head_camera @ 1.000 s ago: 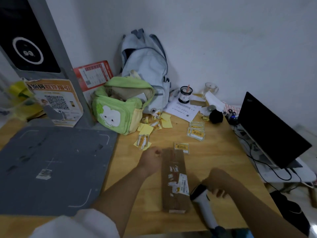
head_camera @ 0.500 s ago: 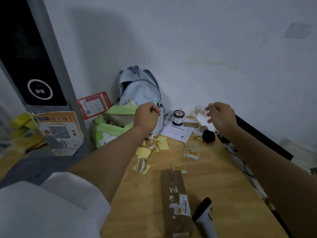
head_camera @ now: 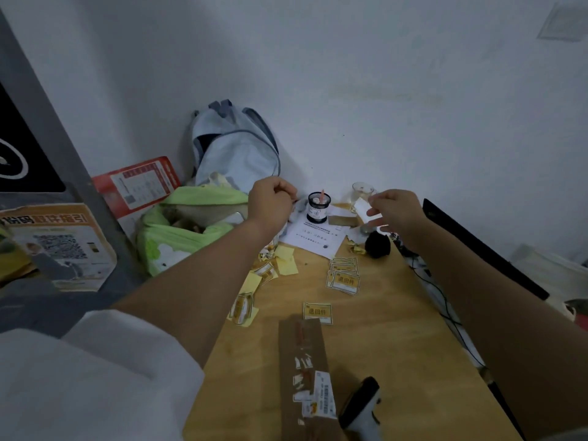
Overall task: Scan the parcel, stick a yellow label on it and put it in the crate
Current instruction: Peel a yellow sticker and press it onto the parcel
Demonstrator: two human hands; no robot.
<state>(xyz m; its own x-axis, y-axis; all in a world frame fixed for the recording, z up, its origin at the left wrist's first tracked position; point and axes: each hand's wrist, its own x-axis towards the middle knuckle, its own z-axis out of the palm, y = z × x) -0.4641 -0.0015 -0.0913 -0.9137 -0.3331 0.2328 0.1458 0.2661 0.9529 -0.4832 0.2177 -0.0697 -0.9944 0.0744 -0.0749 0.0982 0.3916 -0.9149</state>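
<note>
Looked maybe halfway: the brown parcel (head_camera: 307,374) lay on the bench (head_camera: 397,329) beside the scanner (head_camera: 361,409), no yellow label on it, no crate visible, left hand (head_camera: 270,202) fisted, right hand (head_camera: 396,211) loosely open, both raised above the labels (head_camera: 343,280).

Both hands (head_camera: 270,203) (head_camera: 396,211) raised, apart
</note>
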